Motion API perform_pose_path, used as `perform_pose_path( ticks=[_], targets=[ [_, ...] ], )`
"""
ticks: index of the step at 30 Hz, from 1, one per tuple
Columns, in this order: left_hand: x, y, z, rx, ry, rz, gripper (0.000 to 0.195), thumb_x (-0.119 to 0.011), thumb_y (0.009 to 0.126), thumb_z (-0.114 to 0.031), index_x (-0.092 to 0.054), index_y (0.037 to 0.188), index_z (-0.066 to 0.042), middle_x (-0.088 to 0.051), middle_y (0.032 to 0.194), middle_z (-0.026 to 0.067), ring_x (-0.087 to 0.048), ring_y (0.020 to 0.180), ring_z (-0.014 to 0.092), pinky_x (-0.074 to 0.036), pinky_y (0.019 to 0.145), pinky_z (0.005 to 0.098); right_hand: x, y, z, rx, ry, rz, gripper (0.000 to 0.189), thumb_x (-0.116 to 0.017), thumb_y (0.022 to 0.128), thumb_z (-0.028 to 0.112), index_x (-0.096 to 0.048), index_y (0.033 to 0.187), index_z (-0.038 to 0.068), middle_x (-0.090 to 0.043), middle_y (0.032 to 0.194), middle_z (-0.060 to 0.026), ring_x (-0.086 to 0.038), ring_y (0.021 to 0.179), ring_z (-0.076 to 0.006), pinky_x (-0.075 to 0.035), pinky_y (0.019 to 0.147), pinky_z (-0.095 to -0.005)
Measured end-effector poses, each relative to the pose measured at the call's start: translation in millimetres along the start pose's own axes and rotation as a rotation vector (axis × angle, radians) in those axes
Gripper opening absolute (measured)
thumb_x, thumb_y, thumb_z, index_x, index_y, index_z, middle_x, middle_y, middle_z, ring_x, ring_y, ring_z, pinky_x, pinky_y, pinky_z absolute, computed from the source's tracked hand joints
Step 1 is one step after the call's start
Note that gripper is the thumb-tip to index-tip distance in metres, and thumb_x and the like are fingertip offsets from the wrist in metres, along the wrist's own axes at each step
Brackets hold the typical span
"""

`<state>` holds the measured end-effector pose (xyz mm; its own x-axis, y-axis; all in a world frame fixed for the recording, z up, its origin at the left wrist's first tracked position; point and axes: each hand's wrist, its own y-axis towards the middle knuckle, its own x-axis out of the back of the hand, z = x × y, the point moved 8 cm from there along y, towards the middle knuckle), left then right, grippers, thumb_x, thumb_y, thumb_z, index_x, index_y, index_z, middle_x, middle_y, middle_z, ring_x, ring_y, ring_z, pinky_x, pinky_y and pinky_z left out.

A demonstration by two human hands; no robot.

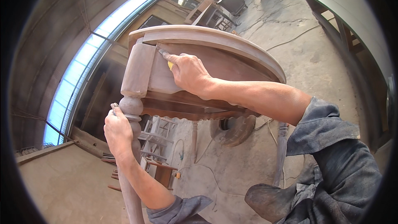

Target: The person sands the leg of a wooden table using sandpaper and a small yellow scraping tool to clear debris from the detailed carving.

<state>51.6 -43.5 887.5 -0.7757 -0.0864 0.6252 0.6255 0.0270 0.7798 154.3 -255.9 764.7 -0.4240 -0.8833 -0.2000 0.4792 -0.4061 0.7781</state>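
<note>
A wooden table with a curved top (pixel 214 34) and bare, dusty-looking surfaces stands before me. My right hand (pixel 191 73) grips a small putty knife (pixel 161 51) with a yellow handle. Its blade meets the apron (pixel 196 56) just below the top, beside the square block of the corner leg (pixel 136 70). Lower down, my left hand (pixel 118 132) is beside the turned, ball-shaped part of that leg. A small, thin grey object (pixel 114 110) is pinched between its thumb and finger; what it is cannot be made out.
A worn tyre (pixel 231 130) lies on the concrete floor beyond the table's scalloped lower rail (pixel 186 115). Cables (pixel 214 177) trail across the floor. Stacked chair-like frames (pixel 157 133) stand below left, dark cabinets (pixel 231 0) farther back, and a large pale-topped piece (pixel 348 12) at right.
</note>
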Motion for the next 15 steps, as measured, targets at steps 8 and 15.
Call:
perform_pose_path(
  ticks=[8,15],
  targets=[
    [-5,0,0,-0.033,-0.015,0.014,0.062,-0.032,0.111,-0.046,-0.069,0.115,0.003,-0.071,0.109,0.0294,-0.065,0.106,0.049,-0.05,0.091,0.0558,-4,3,-4,0.008,0.044,-0.028,0.041,-0.055,0.097,0.008,-0.065,0.136,0.001,-0.069,0.106,-0.0306,-0.067,0.1,-0.0453,-0.052,0.092,-0.048],
    [13,-3,-6,-0.004,-0.019,-0.004,0.061,-0.032,0.111,-0.045,-0.069,0.113,0.003,-0.072,0.109,0.0283,-0.065,0.106,0.049,-0.05,0.092,0.0553,4,-4,-3,0.047,0.041,0.135,0.048,-0.056,0.095,0.005,-0.057,0.143,0.005,-0.069,0.108,-0.029,-0.066,0.099,-0.0472,-0.052,0.09,-0.0509]
  ],
)
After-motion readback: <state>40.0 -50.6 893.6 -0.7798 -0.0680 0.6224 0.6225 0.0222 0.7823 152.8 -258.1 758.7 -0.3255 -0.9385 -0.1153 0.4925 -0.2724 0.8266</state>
